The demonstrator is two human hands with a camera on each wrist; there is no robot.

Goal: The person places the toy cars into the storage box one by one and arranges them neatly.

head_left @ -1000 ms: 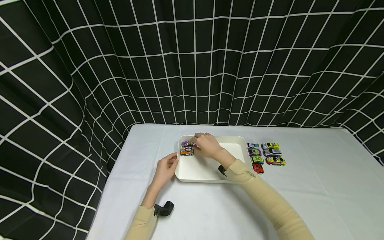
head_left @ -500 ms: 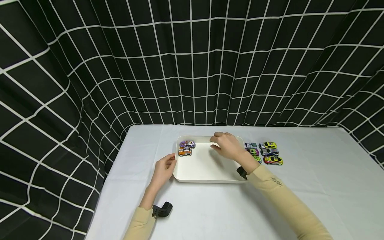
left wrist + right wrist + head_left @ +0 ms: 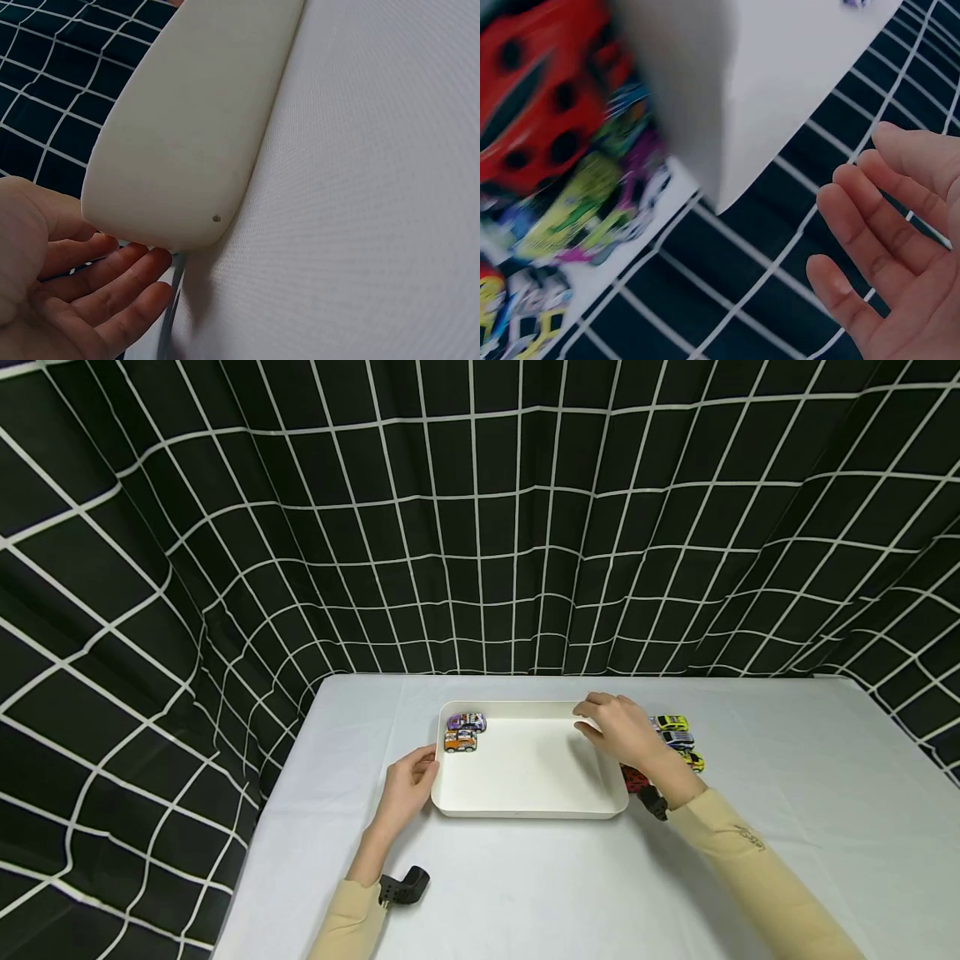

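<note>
A shallow white tray [image 3: 528,768] lies on the table, with an orange toy car [image 3: 461,741] and a purple toy car [image 3: 467,722] in its far left corner. My left hand [image 3: 408,785] stays beside the tray's left wall; in the left wrist view its loosely bent fingers [image 3: 127,277] touch the outside near the corner. Over the tray's right end hovers my right hand [image 3: 618,727], fingers relaxed, nothing in it. Just right of the tray sits a red toy car with black spots [image 3: 540,97], partly hidden by my right wrist in the head view.
More toy cars lie right of the tray, among them a yellow one [image 3: 672,722], a silver one [image 3: 678,740] and a green one [image 3: 574,206]; my right arm covers some. White cloth [image 3: 487,885] covers the table. A black grid curtain [image 3: 480,527] hangs behind.
My right hand has moved right, from the purple car in the tray's left corner to above its right end, leaving that car there. The left hand keeps its place at the tray.
</note>
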